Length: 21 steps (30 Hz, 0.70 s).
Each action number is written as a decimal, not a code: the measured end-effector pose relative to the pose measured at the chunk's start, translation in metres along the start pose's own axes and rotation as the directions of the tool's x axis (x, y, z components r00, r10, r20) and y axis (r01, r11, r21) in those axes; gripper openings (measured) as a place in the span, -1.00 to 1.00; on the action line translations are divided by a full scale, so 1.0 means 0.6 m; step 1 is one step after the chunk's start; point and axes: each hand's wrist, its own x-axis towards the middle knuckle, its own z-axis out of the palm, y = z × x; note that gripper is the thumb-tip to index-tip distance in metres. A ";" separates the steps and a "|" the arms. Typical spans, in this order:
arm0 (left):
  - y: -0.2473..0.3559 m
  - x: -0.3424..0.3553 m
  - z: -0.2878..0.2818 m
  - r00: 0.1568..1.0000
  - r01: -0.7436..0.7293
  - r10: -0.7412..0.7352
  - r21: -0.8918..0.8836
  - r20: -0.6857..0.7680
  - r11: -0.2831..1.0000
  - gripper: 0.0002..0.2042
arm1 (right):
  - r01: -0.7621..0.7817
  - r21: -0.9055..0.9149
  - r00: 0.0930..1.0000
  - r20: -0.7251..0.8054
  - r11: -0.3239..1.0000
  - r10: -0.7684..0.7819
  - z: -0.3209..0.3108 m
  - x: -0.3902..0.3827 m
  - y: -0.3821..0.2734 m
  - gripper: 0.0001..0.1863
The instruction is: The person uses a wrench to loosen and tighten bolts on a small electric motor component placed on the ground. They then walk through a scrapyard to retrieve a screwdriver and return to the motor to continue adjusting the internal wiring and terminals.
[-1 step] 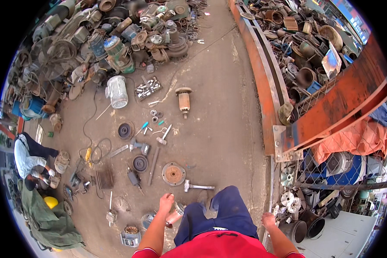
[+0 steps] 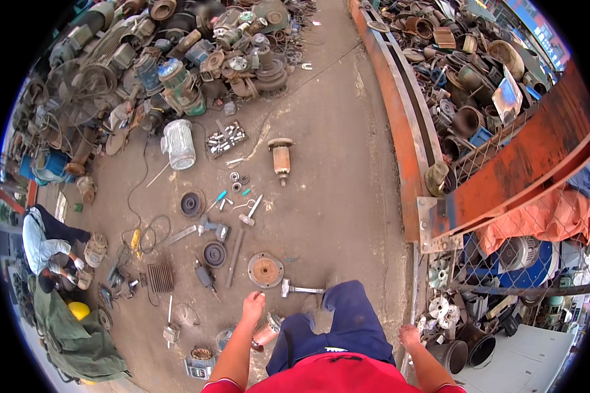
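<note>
My left hand [image 2: 253, 308] hangs in the air with its fingers curled in, and I see nothing in it. Below it on the ground lie a reddish cylindrical motor part [image 2: 267, 333], partly hidden by my leg, and a round flanged cover [image 2: 265, 270] with a rusty centre. A hammer [image 2: 301, 289] rests just ahead of my knees. On the other side, my right hand [image 2: 410, 336] is also loosely closed with nothing visible in it, near the dark metal cylinders [image 2: 450, 355] beyond the edge.
Motor parts heap up at far left [image 2: 196, 59] and behind the orange beam [image 2: 400, 131] on the right. A rotor [image 2: 281, 159], grey motor [image 2: 179, 144], socket box [image 2: 226, 137], power drill [image 2: 214, 228] and steel bar [image 2: 235, 257] lie ahead. Another person [image 2: 46, 242] crouches at left.
The view has shifted very slightly, so the ground things sit a little lower. My legs have moved a bit; both hands look the same.
</note>
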 end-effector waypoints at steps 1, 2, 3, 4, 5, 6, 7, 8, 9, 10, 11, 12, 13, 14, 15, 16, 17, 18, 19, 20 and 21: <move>0.051 0.034 0.012 0.998 -0.056 0.056 -0.003 0.002 0.998 -0.62 | -0.043 -0.028 0.999 0.006 0.999 0.043 -0.005 0.035 -0.027 -0.74; 0.089 0.064 0.022 0.998 -0.051 0.051 -0.002 -0.029 0.999 -0.63 | 0.249 -0.453 0.968 0.110 0.856 -0.224 -0.013 0.066 -0.051 -0.73; 0.121 0.091 0.030 0.997 -0.048 0.048 0.000 -0.060 0.999 -0.64 | 0.484 -0.739 0.861 0.308 0.469 -0.405 -0.019 0.106 -0.066 -0.72; 0.146 0.116 0.035 0.994 -0.045 0.045 0.004 -0.095 0.999 -0.64 | 0.591 -0.805 0.706 0.548 -0.053 -0.449 -0.019 0.149 -0.099 -0.71; 0.136 0.148 0.032 0.992 -0.015 0.019 0.038 -0.122 0.999 -0.67 | 0.568 -0.822 0.787 0.533 0.030 -0.310 -0.014 0.178 -0.143 -0.72; 0.125 0.170 0.021 0.989 0.017 -0.007 0.070 -0.151 0.997 -0.70 | 0.624 -0.781 0.740 0.578 0.031 -0.343 -0.007 0.210 -0.190 -0.75; 0.124 0.179 0.014 0.985 0.105 -0.093 0.079 -0.143 0.991 -0.72 | 0.668 -0.744 0.699 0.612 0.033 -0.370 -0.006 0.253 -0.221 -0.78; 0.130 0.188 0.021 0.975 0.190 -0.177 0.085 -0.137 0.978 -0.74 | 0.709 -0.705 0.655 0.642 0.031 -0.399 -0.016 0.297 -0.268 -0.80; 0.118 0.193 0.031 0.977 0.171 -0.178 -0.066 -0.116 0.983 -0.75 | 0.503 -0.673 0.863 0.429 0.542 -0.267 -0.029 0.350 -0.350 -0.80; 0.121 0.173 0.017 0.969 0.198 -0.219 -0.174 -0.112 0.965 -0.76 | 0.111 -0.439 0.948 0.315 0.891 0.037 -0.037 0.366 -0.442 -0.79; 0.154 0.171 0.026 0.940 0.297 -0.316 -0.147 -0.129 0.943 -0.80 | 0.159 -0.294 0.975 0.198 0.943 -0.102 -0.055 0.353 -0.556 -0.78; 0.214 0.164 0.049 0.906 0.385 -0.401 -0.132 -0.137 0.914 -0.83 | 0.235 -0.153 0.972 0.044 0.960 -0.231 -0.076 0.346 -0.678 -0.77; 0.270 0.166 0.074 0.863 0.473 -0.485 -0.111 -0.144 0.874 -0.86 | 0.271 -0.083 0.962 0.008 0.959 -0.271 -0.097 0.376 -0.755 -0.75; 0.306 0.194 0.095 0.882 0.443 -0.454 -0.108 -0.129 0.890 -0.85 | 0.311 -0.017 0.950 -0.020 0.950 -0.311 -0.113 0.415 -0.826 -0.74; 0.330 0.219 0.109 0.895 0.422 -0.431 -0.100 -0.113 0.901 -0.84 | 0.350 0.042 0.937 -0.009 0.936 -0.350 -0.136 0.454 -0.890 -0.72; 0.350 0.234 0.121 0.905 0.405 -0.414 -0.093 -0.099 0.909 -0.83 | 0.383 0.100 0.923 0.005 0.918 -0.385 -0.155 0.488 -0.945 -0.69; 0.375 0.264 0.144 0.919 0.369 -0.374 -0.066 -0.122 0.927 -0.79 | 0.429 0.117 0.902 -0.001 0.896 -0.432 -0.173 0.533 -0.989 -0.68; 0.401 0.297 0.169 0.931 0.332 -0.334 -0.040 -0.145 0.943 -0.75 | 0.475 0.134 0.878 -0.006 0.870 -0.478 -0.190 0.571 -1.034 -0.67; 0.427 0.328 0.193 0.942 0.291 -0.289 -0.015 -0.170 0.957 -0.70 | 0.440 0.136 0.896 -0.005 0.888 -0.443 -0.210 0.582 -1.092 -0.68; 0.443 0.372 0.219 0.944 0.277 -0.281 -0.047 -0.171 0.960 -0.70 | 0.405 0.111 0.913 -0.006 0.907 -0.407 -0.222 0.613 -1.131 -0.68; 0.458 0.405 0.241 0.947 0.265 -0.274 -0.075 -0.170 0.961 -0.69 | 0.368 0.087 0.930 -0.011 0.926 -0.368 -0.232 0.645 -1.156 -0.69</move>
